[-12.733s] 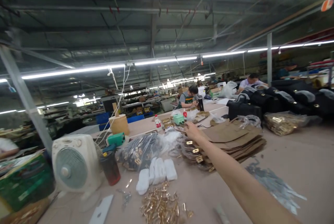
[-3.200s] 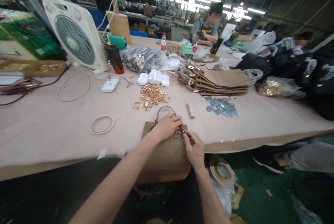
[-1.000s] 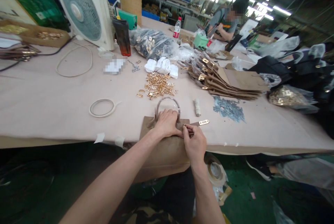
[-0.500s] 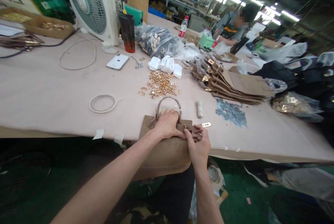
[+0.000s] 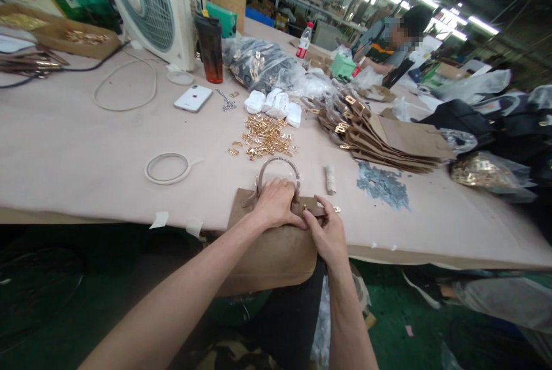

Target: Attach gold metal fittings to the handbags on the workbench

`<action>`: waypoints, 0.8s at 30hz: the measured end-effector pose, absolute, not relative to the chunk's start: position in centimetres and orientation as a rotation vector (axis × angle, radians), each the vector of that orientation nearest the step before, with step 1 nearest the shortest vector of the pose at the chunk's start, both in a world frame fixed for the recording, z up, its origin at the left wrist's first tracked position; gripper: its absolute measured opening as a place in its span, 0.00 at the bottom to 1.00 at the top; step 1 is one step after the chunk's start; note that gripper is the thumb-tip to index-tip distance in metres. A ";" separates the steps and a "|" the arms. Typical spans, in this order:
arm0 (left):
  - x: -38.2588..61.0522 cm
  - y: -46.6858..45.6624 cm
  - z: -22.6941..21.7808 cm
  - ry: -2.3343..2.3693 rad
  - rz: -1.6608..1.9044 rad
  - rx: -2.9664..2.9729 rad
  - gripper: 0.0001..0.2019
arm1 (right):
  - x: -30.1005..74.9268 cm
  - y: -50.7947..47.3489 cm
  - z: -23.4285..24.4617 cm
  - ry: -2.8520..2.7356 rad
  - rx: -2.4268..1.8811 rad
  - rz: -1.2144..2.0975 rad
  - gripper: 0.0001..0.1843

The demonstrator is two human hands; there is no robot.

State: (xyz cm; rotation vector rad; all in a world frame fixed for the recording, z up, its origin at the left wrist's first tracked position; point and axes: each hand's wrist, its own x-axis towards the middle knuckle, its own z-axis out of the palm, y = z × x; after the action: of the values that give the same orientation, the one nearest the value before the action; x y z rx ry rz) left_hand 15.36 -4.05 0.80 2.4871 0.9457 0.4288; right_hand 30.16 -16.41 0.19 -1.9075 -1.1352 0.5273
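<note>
A brown handbag (image 5: 267,255) leans at the table's front edge, over my lap, with its clear-wrapped handle (image 5: 279,161) standing up. My left hand (image 5: 278,203) grips the bag's upper edge at the foot of the handle, its thumb pointing right. Closed at the bag's top right, my right hand (image 5: 328,229) holds a narrow brown strap (image 5: 318,211) between thumb and fingers. A small gold fitting (image 5: 304,207) shows beside its thumb tip. The strap's gold end plate (image 5: 337,209) pokes out past the fingers. Some of the right fingers are hidden.
Behind the bag lies a pile of gold fittings (image 5: 267,137). Stacked brown bag pieces (image 5: 388,140) and grey-blue scraps (image 5: 383,185) are to the right. A tape roll (image 5: 167,169), a phone (image 5: 192,98) and a fan (image 5: 146,8) are to the left. A co-worker (image 5: 392,37) sits across.
My right fingers have shifted on the strap; the index finger is now raised above it, and less of the gold end plate shows. My left hand keeps its place on the bag.
</note>
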 end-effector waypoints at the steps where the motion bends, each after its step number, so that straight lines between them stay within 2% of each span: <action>1: 15.3 -4.1 0.8 0.941 0.444 2.483 0.36 | 30.2 -16.4 0.1 -1.130 -1.890 0.544 0.34; 7: 12.2 -6.2 1.8 0.829 0.699 2.455 0.25 | 30.6 -16.2 0.0 -1.039 -1.830 0.623 0.37; 12: 8.0 -8.2 1.5 1.304 1.086 2.220 0.27 | 29.9 -16.4 0.2 -0.955 -1.806 0.573 0.37; 15: 6.9 -8.2 0.9 1.367 1.074 2.035 0.29 | 29.4 -16.4 0.1 -0.880 -1.746 0.546 0.39; 19: 7.1 -7.3 0.8 1.243 1.028 1.906 0.15 | 29.3 -16.3 -0.1 -0.823 -1.698 0.486 0.40; 24: 7.5 -6.3 1.4 1.216 0.960 1.864 0.17 | 29.9 -16.4 -0.2 -0.867 -1.728 0.454 0.38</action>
State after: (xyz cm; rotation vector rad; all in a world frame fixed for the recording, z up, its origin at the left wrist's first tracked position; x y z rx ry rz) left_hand 7.46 -6.33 1.43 1.8641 1.2160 0.9602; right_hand 29.92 -16.42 -0.19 -1.7284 -0.8671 0.4541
